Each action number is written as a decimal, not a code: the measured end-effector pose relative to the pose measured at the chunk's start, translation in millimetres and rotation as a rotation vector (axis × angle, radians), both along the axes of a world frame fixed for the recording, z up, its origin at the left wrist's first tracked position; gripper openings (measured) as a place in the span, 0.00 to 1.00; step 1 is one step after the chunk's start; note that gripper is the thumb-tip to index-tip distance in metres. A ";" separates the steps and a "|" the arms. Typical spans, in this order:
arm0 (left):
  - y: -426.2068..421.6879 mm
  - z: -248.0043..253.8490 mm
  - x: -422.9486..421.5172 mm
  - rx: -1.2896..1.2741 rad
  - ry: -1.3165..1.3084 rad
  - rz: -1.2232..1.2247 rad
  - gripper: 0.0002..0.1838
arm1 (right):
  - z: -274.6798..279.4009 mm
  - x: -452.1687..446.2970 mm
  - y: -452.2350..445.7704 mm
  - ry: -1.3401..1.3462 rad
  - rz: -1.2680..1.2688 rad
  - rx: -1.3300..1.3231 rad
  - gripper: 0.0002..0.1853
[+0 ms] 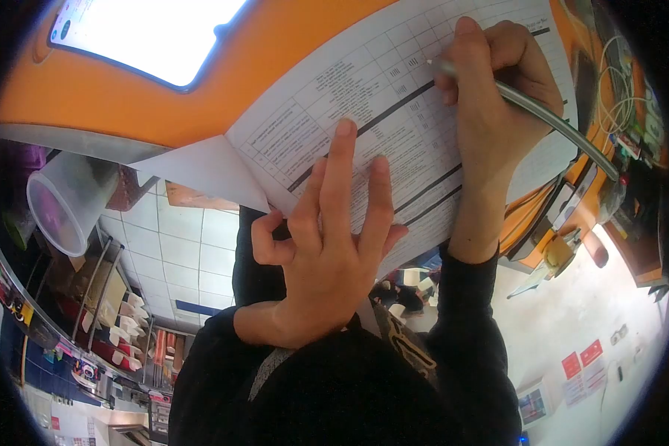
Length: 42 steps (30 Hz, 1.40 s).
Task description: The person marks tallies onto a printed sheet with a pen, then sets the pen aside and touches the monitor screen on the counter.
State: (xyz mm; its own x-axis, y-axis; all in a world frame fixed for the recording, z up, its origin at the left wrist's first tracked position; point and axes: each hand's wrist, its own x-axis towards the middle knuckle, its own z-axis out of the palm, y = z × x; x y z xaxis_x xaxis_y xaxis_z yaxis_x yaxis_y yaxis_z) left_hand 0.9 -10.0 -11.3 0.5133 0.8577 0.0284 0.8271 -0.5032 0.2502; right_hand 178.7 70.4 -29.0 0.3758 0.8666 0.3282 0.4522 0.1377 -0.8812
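A printed form with a grid, text rows and small tally marks lies on the orange table, its lower left corner over the edge. My left hand rests on the form with its fingers spread, the index fingertip on the printed text. My right hand is closed around a grey pen, whose tip is near the tally marks in the upper part of the grid. The pen's long rear end points down to the right.
A lit phone or tablet lies at the upper left. Coiled white cables and small items are at the right. Left of the table edge stand a translucent tub and a metal rack.
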 end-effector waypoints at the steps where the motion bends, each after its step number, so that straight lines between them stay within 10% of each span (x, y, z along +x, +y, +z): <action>1: -0.4 -0.2 0.0 0.003 0.004 0.000 0.33 | 0.4 0.1 -0.2 -0.002 -0.004 -0.006 0.12; 26: -6.6 0.9 7.7 -0.048 -0.130 0.114 0.20 | 17.3 -19.8 7.8 0.175 -0.170 -0.094 0.16; 42: -2.7 6.2 4.7 -0.023 0.049 0.001 0.29 | 15.6 -20.7 7.9 0.158 -0.187 -0.118 0.17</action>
